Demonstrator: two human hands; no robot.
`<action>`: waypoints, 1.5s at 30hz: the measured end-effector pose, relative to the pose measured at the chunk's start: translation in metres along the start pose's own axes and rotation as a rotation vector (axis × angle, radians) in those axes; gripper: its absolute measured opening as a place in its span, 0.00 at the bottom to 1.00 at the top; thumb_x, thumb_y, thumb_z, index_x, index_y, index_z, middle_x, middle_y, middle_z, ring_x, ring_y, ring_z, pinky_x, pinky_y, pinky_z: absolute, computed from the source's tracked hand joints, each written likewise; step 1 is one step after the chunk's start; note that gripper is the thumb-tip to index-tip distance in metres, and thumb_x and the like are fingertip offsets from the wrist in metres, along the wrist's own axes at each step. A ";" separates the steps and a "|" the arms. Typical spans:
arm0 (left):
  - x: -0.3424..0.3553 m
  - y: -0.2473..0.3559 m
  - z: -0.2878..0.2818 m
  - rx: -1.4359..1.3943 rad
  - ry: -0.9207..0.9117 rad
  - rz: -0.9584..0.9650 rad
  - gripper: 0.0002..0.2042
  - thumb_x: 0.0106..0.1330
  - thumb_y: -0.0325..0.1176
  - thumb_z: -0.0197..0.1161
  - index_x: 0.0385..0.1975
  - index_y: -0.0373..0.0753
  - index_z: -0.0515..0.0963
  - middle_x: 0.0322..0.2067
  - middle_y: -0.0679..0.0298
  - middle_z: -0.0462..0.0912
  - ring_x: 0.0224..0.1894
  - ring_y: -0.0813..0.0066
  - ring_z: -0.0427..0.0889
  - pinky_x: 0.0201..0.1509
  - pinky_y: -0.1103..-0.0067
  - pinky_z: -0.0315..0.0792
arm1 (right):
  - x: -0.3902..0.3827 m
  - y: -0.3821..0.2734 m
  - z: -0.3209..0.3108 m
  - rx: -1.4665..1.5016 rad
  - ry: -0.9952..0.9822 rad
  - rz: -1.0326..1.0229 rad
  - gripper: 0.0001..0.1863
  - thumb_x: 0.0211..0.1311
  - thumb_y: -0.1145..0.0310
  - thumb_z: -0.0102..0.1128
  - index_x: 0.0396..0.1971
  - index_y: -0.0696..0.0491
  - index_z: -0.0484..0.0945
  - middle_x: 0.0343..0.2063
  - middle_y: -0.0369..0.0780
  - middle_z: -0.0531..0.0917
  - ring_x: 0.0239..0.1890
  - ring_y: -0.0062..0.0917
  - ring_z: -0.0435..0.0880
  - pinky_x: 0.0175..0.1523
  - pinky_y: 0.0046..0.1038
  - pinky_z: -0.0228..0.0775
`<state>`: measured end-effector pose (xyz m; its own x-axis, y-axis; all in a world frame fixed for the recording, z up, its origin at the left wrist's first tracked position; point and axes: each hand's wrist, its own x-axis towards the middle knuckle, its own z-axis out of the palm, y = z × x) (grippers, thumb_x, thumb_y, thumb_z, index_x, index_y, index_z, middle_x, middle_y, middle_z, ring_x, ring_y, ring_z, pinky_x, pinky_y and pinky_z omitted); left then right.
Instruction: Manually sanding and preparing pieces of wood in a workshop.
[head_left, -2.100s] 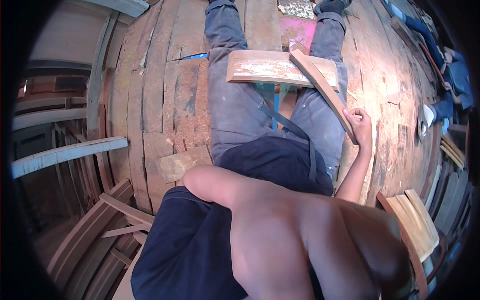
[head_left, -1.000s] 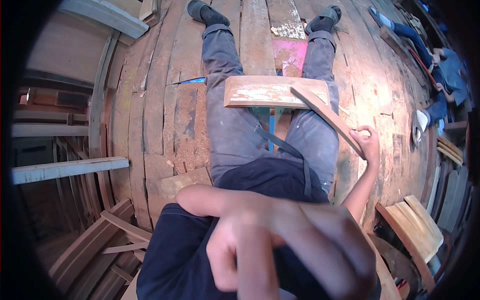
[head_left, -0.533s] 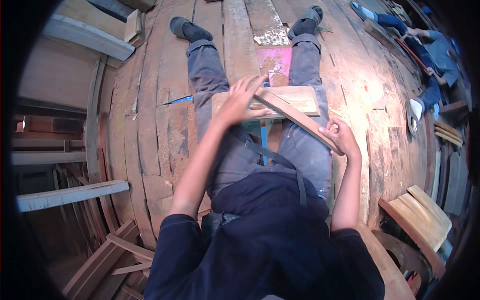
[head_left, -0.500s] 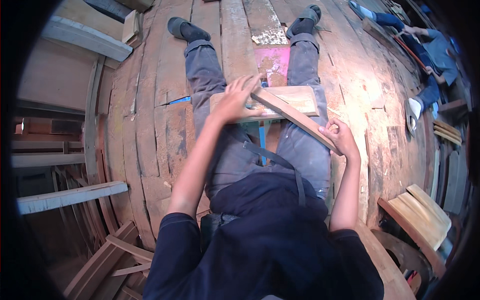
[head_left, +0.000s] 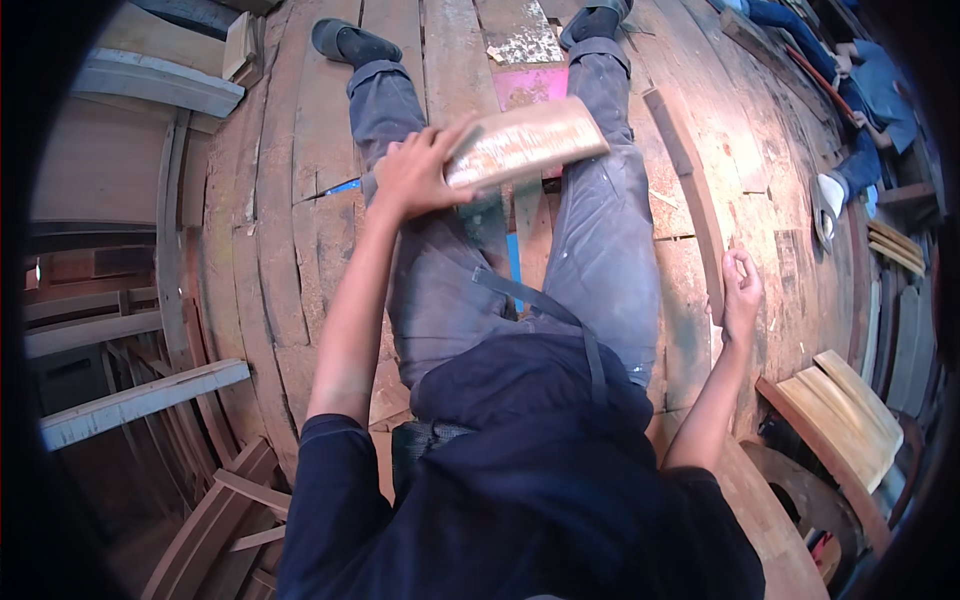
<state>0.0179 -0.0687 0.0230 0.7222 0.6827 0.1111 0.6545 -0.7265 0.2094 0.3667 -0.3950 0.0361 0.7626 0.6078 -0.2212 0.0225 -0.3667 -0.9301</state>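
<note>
A short, pale wooden board (head_left: pixel 530 142), slightly blurred, is tilted above my spread legs. My left hand (head_left: pixel 415 175) grips it by its left end, with the thumb on the near side and the fingers across the top. Off to the right, my right hand (head_left: pixel 742 290) is closed around the near end of a long, narrow wooden strip (head_left: pixel 692 180). The strip points away from me over the floorboards, beyond my right leg. Board and strip are apart.
Worn floorboards (head_left: pixel 270 200) carry sawdust and a pink patch (head_left: pixel 530 88). Timber frames and beams (head_left: pixel 150 400) stand at left. Stacked boards (head_left: pixel 835 420) lie at lower right. Another person (head_left: pixel 880 95) sits at far right, holding a reddish bar.
The strip has come off the board and swung out to the right with my right hand. The board has been lifted and tilted by my left hand.
</note>
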 end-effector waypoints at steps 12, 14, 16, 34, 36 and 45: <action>0.059 0.007 0.075 0.121 -0.086 -0.621 0.60 0.38 0.61 0.78 0.73 0.61 0.47 0.57 0.48 0.73 0.58 0.50 0.72 0.59 0.54 0.59 | 0.002 -0.003 0.045 0.095 -0.088 -0.051 0.18 0.69 0.60 0.59 0.52 0.52 0.70 0.22 0.35 0.81 0.15 0.10 0.70 0.15 0.16 0.60; 0.059 0.007 0.086 0.114 -0.130 -0.654 0.61 0.36 0.59 0.79 0.74 0.62 0.46 0.59 0.47 0.71 0.61 0.50 0.70 0.61 0.54 0.57 | -0.003 -0.005 0.048 0.120 -0.100 -0.010 0.18 0.69 0.60 0.59 0.53 0.52 0.70 0.24 0.35 0.82 0.16 0.10 0.72 0.16 0.16 0.61; 0.058 0.010 0.094 0.083 -0.105 -0.714 0.62 0.37 0.59 0.79 0.74 0.62 0.43 0.61 0.46 0.69 0.63 0.50 0.69 0.60 0.52 0.59 | -0.004 0.000 0.048 0.115 -0.084 -0.006 0.19 0.69 0.61 0.60 0.55 0.51 0.69 0.25 0.36 0.83 0.17 0.11 0.73 0.16 0.16 0.62; -0.014 0.023 0.136 -0.249 -0.456 -0.604 0.69 0.34 0.65 0.78 0.75 0.61 0.35 0.70 0.34 0.47 0.70 0.31 0.52 0.68 0.46 0.56 | 0.003 -0.017 0.162 0.671 -0.437 0.263 0.14 0.75 0.55 0.45 0.44 0.51 0.67 0.18 0.35 0.68 0.11 0.18 0.66 0.17 0.23 0.62; -0.020 0.030 0.133 -0.083 -0.498 -0.557 0.69 0.32 0.65 0.79 0.74 0.67 0.33 0.71 0.33 0.43 0.70 0.32 0.52 0.67 0.43 0.55 | 0.007 -0.010 0.166 0.616 -0.506 0.228 0.13 0.75 0.56 0.45 0.45 0.51 0.65 0.18 0.35 0.68 0.12 0.18 0.67 0.17 0.23 0.62; -0.025 0.024 0.117 -0.144 -0.168 -0.556 0.63 0.32 0.50 0.82 0.73 0.66 0.45 0.64 0.44 0.62 0.65 0.40 0.64 0.63 0.48 0.60 | 0.007 -0.001 0.164 0.623 -0.422 0.130 0.15 0.75 0.60 0.47 0.51 0.55 0.65 0.18 0.36 0.70 0.13 0.19 0.69 0.19 0.26 0.67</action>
<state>0.0418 -0.1121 -0.0882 0.3127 0.9273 -0.2056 0.9161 -0.2372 0.3233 0.2660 -0.2753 -0.0130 0.4193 0.8507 -0.3172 -0.5149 -0.0649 -0.8548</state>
